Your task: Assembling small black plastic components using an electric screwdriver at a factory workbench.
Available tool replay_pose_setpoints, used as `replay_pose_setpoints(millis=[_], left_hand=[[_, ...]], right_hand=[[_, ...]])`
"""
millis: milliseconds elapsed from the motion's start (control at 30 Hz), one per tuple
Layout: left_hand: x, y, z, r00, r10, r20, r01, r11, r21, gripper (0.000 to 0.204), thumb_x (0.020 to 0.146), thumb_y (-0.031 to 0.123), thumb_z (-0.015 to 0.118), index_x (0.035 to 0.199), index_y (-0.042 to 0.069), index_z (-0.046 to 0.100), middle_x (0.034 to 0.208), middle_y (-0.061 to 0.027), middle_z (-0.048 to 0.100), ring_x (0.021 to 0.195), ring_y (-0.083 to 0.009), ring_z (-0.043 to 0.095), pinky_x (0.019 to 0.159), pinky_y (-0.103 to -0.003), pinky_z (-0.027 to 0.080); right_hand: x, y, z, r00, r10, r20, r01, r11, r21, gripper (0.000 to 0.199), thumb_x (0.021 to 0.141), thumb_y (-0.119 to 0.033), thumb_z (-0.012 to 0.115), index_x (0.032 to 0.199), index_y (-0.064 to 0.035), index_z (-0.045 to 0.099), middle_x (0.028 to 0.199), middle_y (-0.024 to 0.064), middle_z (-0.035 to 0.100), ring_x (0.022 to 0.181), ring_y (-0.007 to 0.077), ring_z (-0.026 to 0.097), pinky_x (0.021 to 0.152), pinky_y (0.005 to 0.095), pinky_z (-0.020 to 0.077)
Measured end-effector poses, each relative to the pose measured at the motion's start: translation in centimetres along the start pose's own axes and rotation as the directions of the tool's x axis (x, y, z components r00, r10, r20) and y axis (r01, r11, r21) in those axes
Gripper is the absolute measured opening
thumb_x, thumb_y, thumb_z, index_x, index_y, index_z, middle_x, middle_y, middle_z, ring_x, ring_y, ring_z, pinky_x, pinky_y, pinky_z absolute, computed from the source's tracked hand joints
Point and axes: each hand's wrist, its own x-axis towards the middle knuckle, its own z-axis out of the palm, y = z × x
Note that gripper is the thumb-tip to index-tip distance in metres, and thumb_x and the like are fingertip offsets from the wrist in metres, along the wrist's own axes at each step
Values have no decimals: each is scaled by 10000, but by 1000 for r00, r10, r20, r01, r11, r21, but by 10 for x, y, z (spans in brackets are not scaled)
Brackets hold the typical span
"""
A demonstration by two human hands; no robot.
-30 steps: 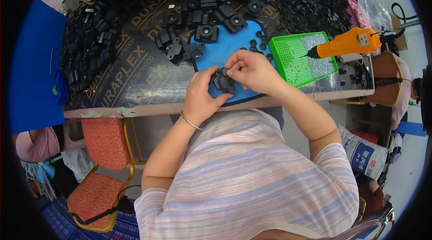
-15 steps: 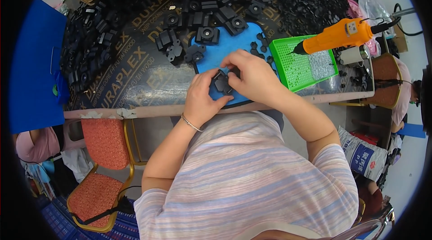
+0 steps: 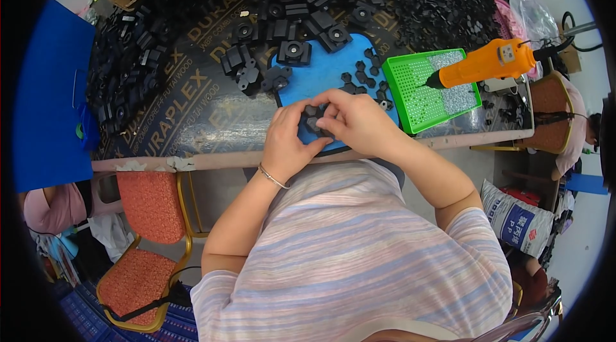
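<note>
left hand (image 3: 287, 140) pinching black part (image 3: 313, 125) | right hand (image 3: 358, 122) gripping same part

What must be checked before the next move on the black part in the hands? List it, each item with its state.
1. Black part held between both hands: ok; left hand and right hand meet around it.
2. Part over the blue mat: ok.
3. Part seating or alignment: cannot tell; fingers cover most of it.
4. Orange power screwdriver out of the hands, hanging above the green tray: ok.
5. Small black pieces lying on the mat beside the hands: ok.
6. Mat near the table edge: ok, inside it.
</note>
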Motion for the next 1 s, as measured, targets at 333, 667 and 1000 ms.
replay_pose_setpoints(millis=[333, 667, 1000], left_hand=[[-1, 0, -1, 1000, -8, 3, 8, 1000, -16, 615, 544, 119, 795, 1096, 28, 540, 1053, -133, 587, 980, -321, 538, 838, -378, 447], [-2, 0, -1, 1000, -22, 2, 22, 1000, -5, 614, 549, 130, 798, 1095, 21, 538, 1056, -140, 585, 985, -321, 535, 844, -380, 445], [-2, 0, 0, 1000, -13, -1, 13, 1000, -11, 624, 539, 124, 801, 1097, 30, 537, 1052, -127, 584, 977, -313, 536, 834, -375, 448]], right_hand=[[-9, 6, 4, 990, 139, -3, -130, 936, 326, 307, 858, -5, 542, 1162, -50, 558, 715, 26, 585, 588, 67, 557, 544, 207, 468], [-9, 6, 6, 993, 17, -115, -5, 995, 99, 309, 834, -8, 559, 1140, -45, 577, 753, 88, 614, 567, 123, 590, 534, 265, 487], [-7, 1, 5, 996, 64, -67, -53, 987, 153, 315, 829, -2, 562, 1142, -38, 572, 761, 85, 605, 568, 132, 583, 543, 260, 480]])
